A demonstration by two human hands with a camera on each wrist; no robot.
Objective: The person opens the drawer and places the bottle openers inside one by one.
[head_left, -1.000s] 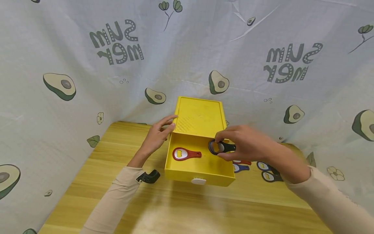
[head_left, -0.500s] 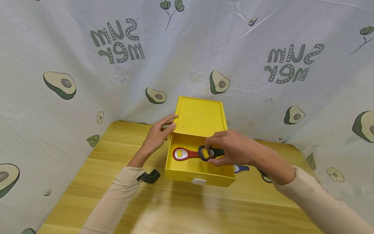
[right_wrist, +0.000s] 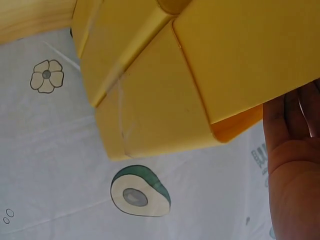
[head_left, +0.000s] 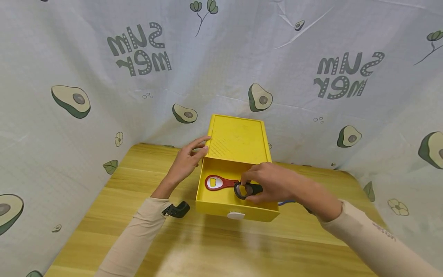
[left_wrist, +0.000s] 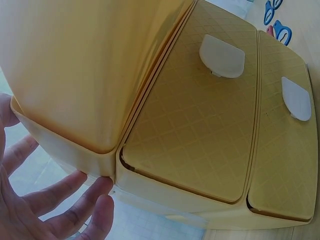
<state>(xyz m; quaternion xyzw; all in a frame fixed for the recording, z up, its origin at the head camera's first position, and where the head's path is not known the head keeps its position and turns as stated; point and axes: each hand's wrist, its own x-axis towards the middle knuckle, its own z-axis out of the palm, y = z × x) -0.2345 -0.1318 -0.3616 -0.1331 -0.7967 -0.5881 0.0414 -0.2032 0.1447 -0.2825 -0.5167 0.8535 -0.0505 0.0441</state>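
Observation:
A yellow drawer unit stands on the wooden table with its top drawer pulled out. My left hand rests with loosely spread fingers at the unit's left top edge; the left wrist view shows its fingertips against the side. Inside the drawer, my right hand pinches a black bottle opener by thumb and fingers. Left of it lies a red bottle opener, its handle end close to the black ring. In the right wrist view the drawer wall hides my right fingertips.
Two closed drawers with white knobs sit below the pulled-out one. Right of the unit, a blue bottle opener shows partly on the table. A printed curtain hangs close behind. The drawer's white knob juts forward.
My right hand has moved left and down into the drawer with the black bottle opener, bringing it beside the red one's handle. My left hand stays at the unit's edge.

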